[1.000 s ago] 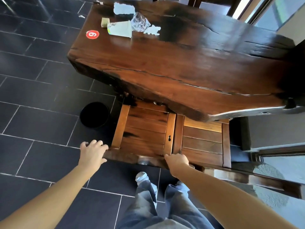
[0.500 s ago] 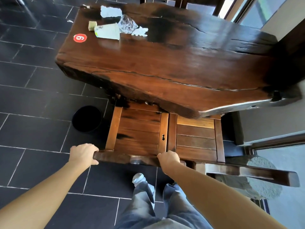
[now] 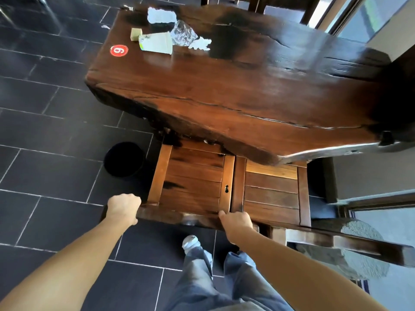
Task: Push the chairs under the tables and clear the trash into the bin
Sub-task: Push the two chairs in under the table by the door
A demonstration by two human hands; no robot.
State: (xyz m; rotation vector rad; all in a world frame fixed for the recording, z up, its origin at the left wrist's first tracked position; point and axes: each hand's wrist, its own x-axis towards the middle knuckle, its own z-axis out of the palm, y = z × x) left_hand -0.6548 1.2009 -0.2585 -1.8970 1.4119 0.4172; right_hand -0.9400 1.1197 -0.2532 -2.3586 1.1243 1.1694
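A slatted wooden chair (image 3: pixel 193 182) stands partly under the thick dark wooden table (image 3: pixel 235 97). My left hand (image 3: pixel 123 207) grips the left end of its top back rail. My right hand (image 3: pixel 237 221) grips the same rail near its right end. A second chair (image 3: pixel 271 189) sits right beside it, also partly under the table. At the table's far left end lies trash: a tipped paper cup (image 3: pixel 156 42), crumpled clear plastic (image 3: pixel 183 35), torn white paper (image 3: pixel 160 15), a white scrap (image 3: pixel 199 44) and a small beige block (image 3: pixel 136 33). A black round bin (image 3: pixel 123 159) stands on the floor left of the chair.
A red number-6 sticker (image 3: pixel 118 50) marks the table. Dark tiled floor (image 3: pixel 45 131) lies to the left. Another chair's back rail (image 3: pixel 350 243) juts out at the right over a grey mat (image 3: pixel 359 261). More chairs (image 3: pixel 258 2) stand beyond the table.
My left hand closed round the chair's back rail. Both hands moved forward with the chair, which has slid a little further under the table.
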